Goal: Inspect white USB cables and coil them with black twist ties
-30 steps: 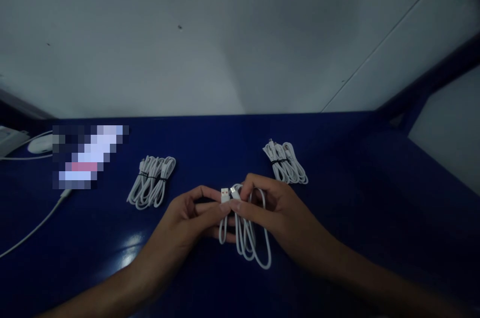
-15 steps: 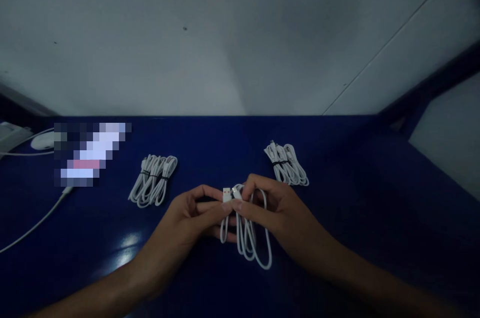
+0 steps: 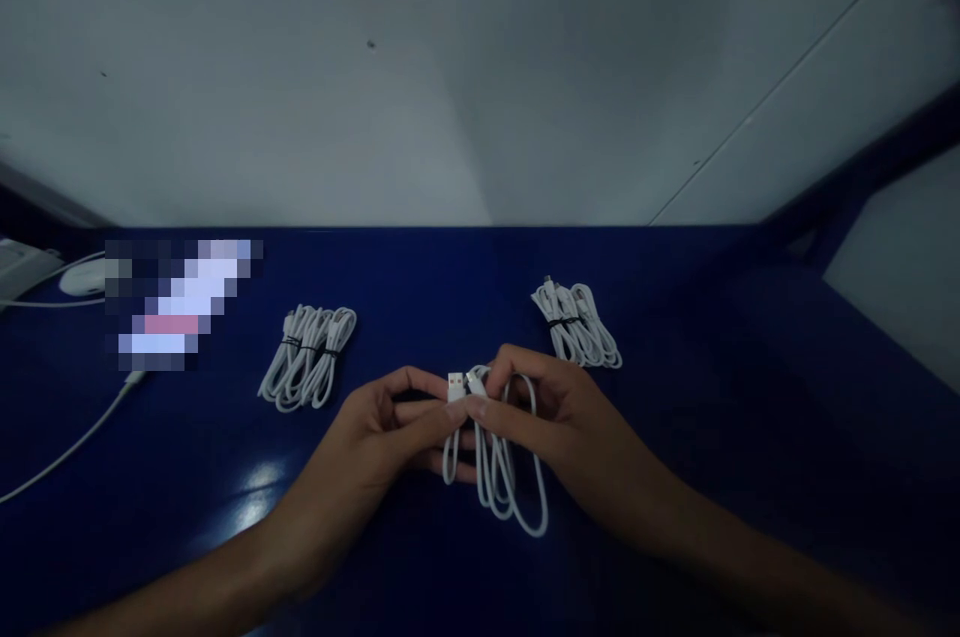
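Observation:
A looped white cable [image 3: 495,477] hangs between my two hands above the blue table. My left hand [image 3: 390,427] pinches it just below the USB plug, which points up. With thumb and forefinger, my right hand [image 3: 555,407] grips the other end, by the second, smaller plug, and its loops dangle under the fingers. The two thumbs nearly touch. Beyond my left hand lies a group of white cable bundles [image 3: 309,357] with black ties. Another group of tied white cables [image 3: 576,325] lies behind my right hand.
On the left of the blue table [image 3: 420,287] lies a blurred-out bright device [image 3: 191,297] with a white cord [image 3: 82,452] running from it. A white rounded object [image 3: 82,277] sits beside it. A grey wall [image 3: 300,117] rises behind the table.
The view has shifted very slightly. Both hands keep the same hold on the cable, with no clear movement.

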### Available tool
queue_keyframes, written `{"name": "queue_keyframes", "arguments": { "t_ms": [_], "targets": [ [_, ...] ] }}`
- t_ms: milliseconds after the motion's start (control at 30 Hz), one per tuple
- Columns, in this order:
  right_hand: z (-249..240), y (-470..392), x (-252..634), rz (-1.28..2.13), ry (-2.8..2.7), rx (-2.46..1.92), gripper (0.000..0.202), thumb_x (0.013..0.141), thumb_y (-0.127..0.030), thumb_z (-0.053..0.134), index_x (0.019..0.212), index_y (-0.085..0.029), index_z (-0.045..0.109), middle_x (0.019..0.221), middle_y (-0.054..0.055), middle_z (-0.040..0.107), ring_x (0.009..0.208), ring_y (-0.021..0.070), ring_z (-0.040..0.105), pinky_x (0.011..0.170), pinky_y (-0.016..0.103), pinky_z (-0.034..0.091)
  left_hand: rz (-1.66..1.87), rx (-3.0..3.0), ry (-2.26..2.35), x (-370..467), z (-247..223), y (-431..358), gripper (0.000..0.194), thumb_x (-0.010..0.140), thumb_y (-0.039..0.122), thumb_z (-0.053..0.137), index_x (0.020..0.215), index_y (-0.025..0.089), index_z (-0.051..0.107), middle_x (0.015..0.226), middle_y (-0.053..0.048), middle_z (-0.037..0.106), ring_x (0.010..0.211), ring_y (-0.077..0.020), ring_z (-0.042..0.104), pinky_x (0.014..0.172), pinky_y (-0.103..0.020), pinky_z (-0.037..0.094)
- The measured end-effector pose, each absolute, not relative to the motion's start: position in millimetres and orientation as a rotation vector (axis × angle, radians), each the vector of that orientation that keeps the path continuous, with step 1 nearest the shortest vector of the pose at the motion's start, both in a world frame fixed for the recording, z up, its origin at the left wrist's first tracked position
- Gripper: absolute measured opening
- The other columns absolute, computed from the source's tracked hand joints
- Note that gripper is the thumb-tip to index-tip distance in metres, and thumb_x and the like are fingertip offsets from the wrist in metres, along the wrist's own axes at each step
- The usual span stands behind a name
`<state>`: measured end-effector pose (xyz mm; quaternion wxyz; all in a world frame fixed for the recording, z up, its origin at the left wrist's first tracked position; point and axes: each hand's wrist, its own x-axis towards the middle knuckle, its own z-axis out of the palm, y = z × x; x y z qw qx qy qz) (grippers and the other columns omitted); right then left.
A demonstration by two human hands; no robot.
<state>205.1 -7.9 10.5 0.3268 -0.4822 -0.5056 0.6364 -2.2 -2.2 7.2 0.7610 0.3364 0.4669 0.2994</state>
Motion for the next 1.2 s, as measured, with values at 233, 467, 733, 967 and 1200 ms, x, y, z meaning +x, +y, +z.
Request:
{"name": "queue_keyframes", "arguments": {
  "t_ms": [233,467,733,967,1200],
  "targets": [
    [11.6,-6.7,204.3,1.660,-1.318,-1.268,0.031,0.103,-0.036,0.079,0.082,-0.022,0.061,0.078,-0.004,0.058,0.071,0.0136,0.052,0.066,0.029,0.044,0.638,0.749,1.015,-3.3,4.2,-2.4,0.030,0.097,0.037,0.087,0.107,0.019,0.066,0.097,-0.012,0.088,0.086,-0.0244,0.084,0.087,-0.037,0.068],
    [11.9,-7.7,204.7,1.667,-1.302,-1.273,0.031,0.101,-0.034,0.080,0.081,-0.022,0.060,0.076,-0.005,0.057,0.070,0.0128,0.051,0.065,0.029,0.043,0.645,0.740,1.027,-3.9,3.7,-3.4,0.033,0.097,0.040,0.088,0.108,0.018,0.066,0.095,-0.011,0.087,0.083,-0.0234,0.083,0.085,-0.037,0.068],
    [10.5,-7.5,203.2,1.651,-1.322,-1.276,0.029,0.103,-0.033,0.077,0.082,-0.022,0.061,0.076,-0.005,0.057,0.069,0.0123,0.050,0.065,0.028,0.043,0.648,0.731,1.036,-1.7,4.0,-1.9,0.034,0.094,0.040,0.090,0.104,0.017,0.068,0.095,-0.012,0.086,0.089,-0.0258,0.083,0.086,-0.038,0.068],
    [10.4,-8.0,204.3,1.640,-1.339,-1.286,0.030,0.103,-0.036,0.078,0.082,-0.022,0.061,0.076,-0.005,0.058,0.070,0.0126,0.051,0.064,0.029,0.043,0.629,0.746,1.038,-3.4,4.3,-2.4,0.035,0.095,0.042,0.089,0.105,0.017,0.068,0.096,-0.012,0.087,0.085,-0.0253,0.084,0.087,-0.038,0.067],
    [8.4,-6.5,204.7,1.639,-1.327,-1.278,0.031,0.103,-0.038,0.078,0.082,-0.022,0.061,0.074,-0.005,0.057,0.069,0.0121,0.050,0.063,0.028,0.042,0.644,0.764,1.024,-2.8,2.2,0.0,0.036,0.094,0.044,0.090,0.105,0.018,0.068,0.096,-0.012,0.087,0.088,-0.0264,0.084,0.088,-0.039,0.067]
  ]
}}
